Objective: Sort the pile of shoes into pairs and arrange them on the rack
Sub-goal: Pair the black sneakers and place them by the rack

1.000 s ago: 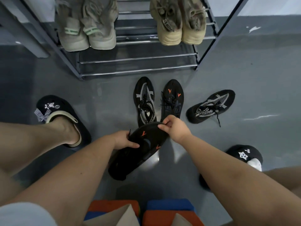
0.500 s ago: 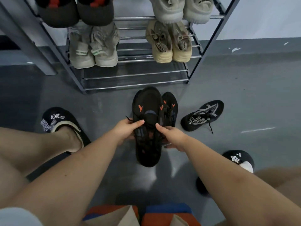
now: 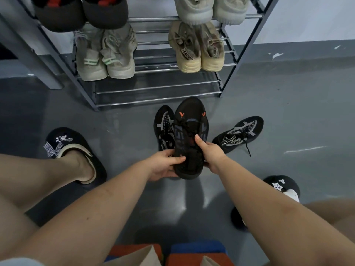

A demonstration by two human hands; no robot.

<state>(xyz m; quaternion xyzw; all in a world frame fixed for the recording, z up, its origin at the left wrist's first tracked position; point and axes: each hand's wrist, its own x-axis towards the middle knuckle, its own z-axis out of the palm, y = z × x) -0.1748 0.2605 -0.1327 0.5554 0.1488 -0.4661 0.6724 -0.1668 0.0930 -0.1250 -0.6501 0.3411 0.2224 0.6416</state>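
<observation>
We pinch the black sneaker between both hands; its loose laces may snag the shoe at nine o'clock.

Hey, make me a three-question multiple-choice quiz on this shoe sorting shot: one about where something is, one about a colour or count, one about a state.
1. Where does the black shoe with white markings and a trailing lace lie?
A. On the rack's bottom shelf
B. On the floor, right of the held shoe
C. In the left hand

2. What colour are the small marks near the toe of the held shoe?
A. Orange
B. Green
C. White

3. How is the held shoe carried?
A. By one hand only
B. By the lace, dangling
C. By both hands, gripped at its heel end

Answers:
1 B: it lies on the grey floor, apart from the rack.
2 A: two orange marks show on the black toe.
3 C: the left hand and right hand clasp its sides.
</observation>
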